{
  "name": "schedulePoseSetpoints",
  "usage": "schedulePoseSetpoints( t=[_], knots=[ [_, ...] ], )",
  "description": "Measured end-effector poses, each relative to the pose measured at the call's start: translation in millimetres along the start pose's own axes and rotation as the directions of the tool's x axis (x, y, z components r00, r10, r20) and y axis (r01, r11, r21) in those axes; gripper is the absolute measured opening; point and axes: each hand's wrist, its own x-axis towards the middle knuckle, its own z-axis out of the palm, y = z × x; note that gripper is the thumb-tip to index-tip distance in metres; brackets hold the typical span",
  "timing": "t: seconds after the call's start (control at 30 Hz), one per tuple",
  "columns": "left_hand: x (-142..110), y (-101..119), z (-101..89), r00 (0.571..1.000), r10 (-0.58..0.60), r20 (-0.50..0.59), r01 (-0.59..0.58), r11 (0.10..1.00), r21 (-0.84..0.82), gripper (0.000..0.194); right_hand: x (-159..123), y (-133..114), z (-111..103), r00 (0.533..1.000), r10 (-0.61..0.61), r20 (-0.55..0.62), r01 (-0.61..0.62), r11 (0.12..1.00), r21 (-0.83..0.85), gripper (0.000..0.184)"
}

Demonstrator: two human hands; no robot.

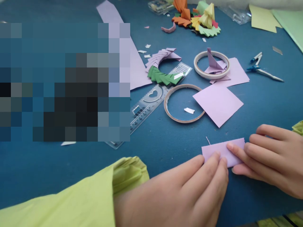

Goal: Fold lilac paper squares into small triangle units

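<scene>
Head view, looking down at a blue table (165,151). We see two bare hands w/ lime-green sleeves meeting low right over a small folded lilac paper (222,151), which lies flat on the table near the front edge. The left hand (189,186) comes in from bottom centre; its fingertips (216,157) press down on the paper's left half, fingers curled close together, thumb side hidden, so it pins rather than lifts. The right hand (274,160) comes from the right edge; its fingers are bent, index tip on the paper's upper right part, thumb tucked below the strip's near edge, a light pinch on that end.

How far along, as we judge it: the strip looks folded in half at least once, creases not yet worked further. Just beyond it lies a flat lilac square (217,104), unfolded, partly over a tape ring (183,102). A second tape ring (211,64) holds a few finished lilac folded pieces. Left of that sits a half wreath of joined units (163,66), lilac on top, green below, w/ a gap on its right, so it seems incomplete. It rests on a clear ruler (146,104). Far back: a multicolour paper wreath (196,19), apparently done. A compass (262,69) lies at right. A blurred-out patch covers the left.
</scene>
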Motion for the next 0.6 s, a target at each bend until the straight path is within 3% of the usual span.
schedulePoseSetpoints(
  t=[0.17,0.3,0.4,0.6],
  knots=[
    [9.3,-5.0,-3.9,1.0,0.008,-0.023,-0.007,1.0,0.022,0.038,2.0,3.9,-1.5,0.999,-0.047,0.024,0.048,0.998,-0.035,0.023],
    [21.3,-11.3,-7.2,0.976,0.158,-0.152,-0.146,0.986,0.083,0.032,1.2,2.8,-1.4,0.999,-0.029,0.013,0.029,0.999,-0.036,0.022],
    [24.4,-12.4,-7.6,0.959,0.188,-0.21,-0.169,0.98,0.104,0.035,0.4,0.7,-0.9,1.0,-0.019,0.006,0.019,0.999,-0.029,0.02],
    [25.3,-10.2,-13.9,0.963,0.186,-0.193,-0.169,0.98,0.101,0.037,-0.8,3.9,-2.1,0.997,-0.062,0.048,0.066,0.995,-0.077,0.029]
  ],
)
